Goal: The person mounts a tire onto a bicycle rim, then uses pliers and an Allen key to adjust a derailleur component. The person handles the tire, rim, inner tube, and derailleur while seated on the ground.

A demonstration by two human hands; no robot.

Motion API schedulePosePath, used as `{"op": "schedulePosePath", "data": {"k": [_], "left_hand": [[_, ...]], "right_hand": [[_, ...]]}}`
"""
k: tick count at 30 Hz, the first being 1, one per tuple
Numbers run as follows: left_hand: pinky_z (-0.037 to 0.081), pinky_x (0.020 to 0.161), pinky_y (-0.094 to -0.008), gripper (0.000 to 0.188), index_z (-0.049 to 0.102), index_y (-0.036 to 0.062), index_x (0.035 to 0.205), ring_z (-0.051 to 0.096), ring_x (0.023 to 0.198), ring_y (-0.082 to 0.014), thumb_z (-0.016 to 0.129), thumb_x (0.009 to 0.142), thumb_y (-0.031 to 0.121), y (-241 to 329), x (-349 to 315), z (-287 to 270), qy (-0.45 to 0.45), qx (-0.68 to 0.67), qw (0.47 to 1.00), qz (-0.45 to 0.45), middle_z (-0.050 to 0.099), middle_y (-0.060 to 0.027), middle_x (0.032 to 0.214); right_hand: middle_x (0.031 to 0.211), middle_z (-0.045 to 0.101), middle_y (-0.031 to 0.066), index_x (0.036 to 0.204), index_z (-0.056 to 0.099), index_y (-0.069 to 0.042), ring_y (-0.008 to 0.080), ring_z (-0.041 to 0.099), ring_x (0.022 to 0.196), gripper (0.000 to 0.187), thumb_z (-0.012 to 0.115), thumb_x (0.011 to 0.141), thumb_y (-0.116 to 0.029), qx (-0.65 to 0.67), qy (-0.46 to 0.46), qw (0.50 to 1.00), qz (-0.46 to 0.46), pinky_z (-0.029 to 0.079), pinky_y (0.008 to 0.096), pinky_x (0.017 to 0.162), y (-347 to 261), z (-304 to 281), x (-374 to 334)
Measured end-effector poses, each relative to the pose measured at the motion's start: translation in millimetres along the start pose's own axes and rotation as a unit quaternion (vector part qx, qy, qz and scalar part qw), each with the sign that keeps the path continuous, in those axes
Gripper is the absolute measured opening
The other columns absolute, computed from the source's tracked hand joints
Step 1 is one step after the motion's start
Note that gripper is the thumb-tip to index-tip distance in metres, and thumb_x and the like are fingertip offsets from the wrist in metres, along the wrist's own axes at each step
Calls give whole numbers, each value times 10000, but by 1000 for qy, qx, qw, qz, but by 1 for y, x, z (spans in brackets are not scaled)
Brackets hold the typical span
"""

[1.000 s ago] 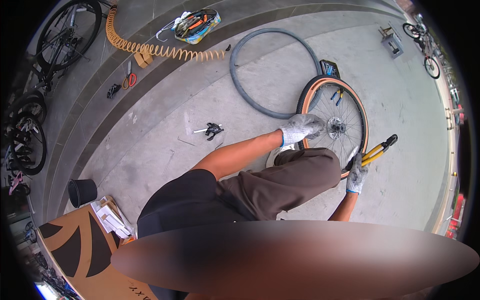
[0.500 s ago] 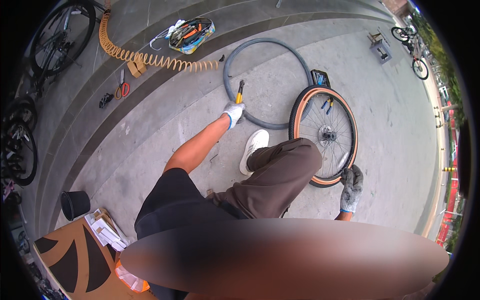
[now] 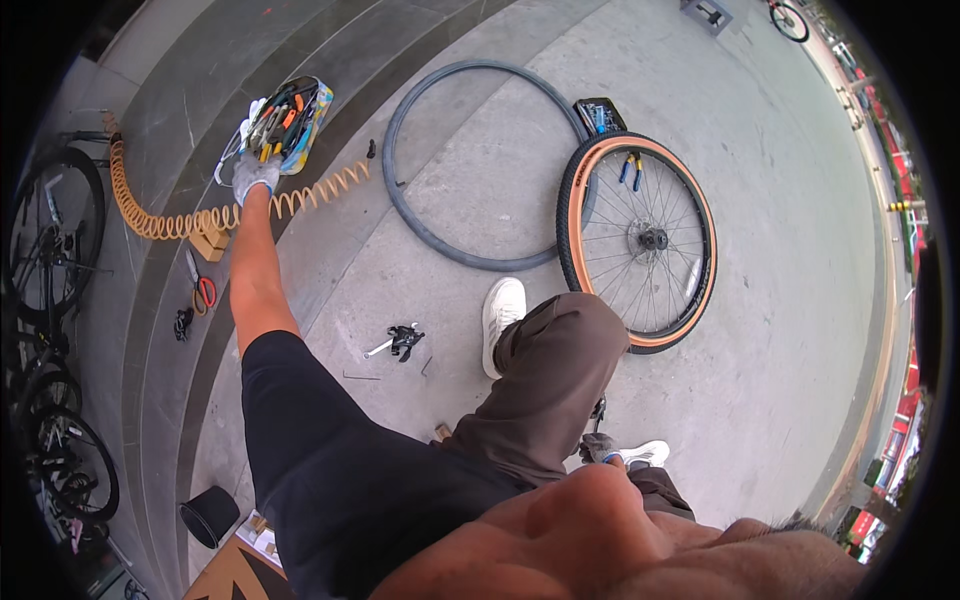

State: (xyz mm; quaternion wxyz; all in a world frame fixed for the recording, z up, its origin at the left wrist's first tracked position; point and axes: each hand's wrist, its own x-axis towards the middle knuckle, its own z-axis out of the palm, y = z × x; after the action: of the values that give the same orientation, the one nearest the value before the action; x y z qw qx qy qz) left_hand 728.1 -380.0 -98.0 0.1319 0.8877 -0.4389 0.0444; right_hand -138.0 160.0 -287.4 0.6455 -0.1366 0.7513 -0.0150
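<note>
My left hand (image 3: 256,178), in a whitish work glove, reaches to the near end of an open patterned tool bag (image 3: 322,108) crammed with hand tools. Its fingers are closed around a yellow-handled tool (image 3: 267,152), whose head is lost among the others. My right hand (image 3: 598,448), in a dark grey glove, is low beside my bent knee, close to a white shoe (image 3: 648,454). A small dark object (image 3: 598,410) is just above it; whether the fingers hold it cannot be seen. A tan-walled bicycle wheel (image 3: 568,215) lies ahead, overlapping a grey inner tube (image 3: 392,165).
A coiled orange air hose (image 3: 160,228) runs past the bag. Red-handled scissors (image 3: 204,294) and a cardboard block (image 3: 210,244) lie left. A black mechanical part (image 3: 406,341) and hex keys (image 3: 362,377) rest on the floor. Blue-yellow pliers (image 3: 631,170) lie within the wheel; a tool case (image 3: 598,114) sits behind it.
My left hand has gone left and forward to the tool bag with the yellow-handled tool. My right hand has left the wheel's rim and drawn back near my knee. The view has shifted.
</note>
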Motion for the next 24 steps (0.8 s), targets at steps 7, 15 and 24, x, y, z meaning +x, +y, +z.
{"op": "schedulePosePath", "data": {"k": [7, 15, 24], "left_hand": [[546, 898, -368, 372, 762, 48, 1171, 725, 1007, -237, 654, 984, 351, 129, -53, 138, -278, -317, 906, 30, 776, -108, 1114], [480, 1011, -507, 694, 508, 163, 1485, 599, 1135, -293, 737, 947, 538, 366, -368, 251, -631, -456, 618, -108, 598, -50, 1332], [500, 1073, -556, 502, 607, 127, 1397, 603, 1242, -334, 772, 950, 287, 434, -427, 273, -615, -573, 488, -237, 646, -113, 1354]], "right_hand": [[851, 678, 28, 1140, 671, -43, 138, 624, 704, 245, 691, 1016, -254, 62, 26, 979, -190, 532, 320, 628, -82, 33, 14], [917, 709, 22, 1209, 671, -35, 135, 635, 756, 284, 699, 1009, -235, 91, -6, 964, -251, 534, 300, 669, -95, 68, -9], [963, 742, 64, 1253, 685, 0, 154, 670, 778, 378, 710, 989, -269, 76, 53, 981, -172, 558, 330, 696, -80, 77, -31]]}}
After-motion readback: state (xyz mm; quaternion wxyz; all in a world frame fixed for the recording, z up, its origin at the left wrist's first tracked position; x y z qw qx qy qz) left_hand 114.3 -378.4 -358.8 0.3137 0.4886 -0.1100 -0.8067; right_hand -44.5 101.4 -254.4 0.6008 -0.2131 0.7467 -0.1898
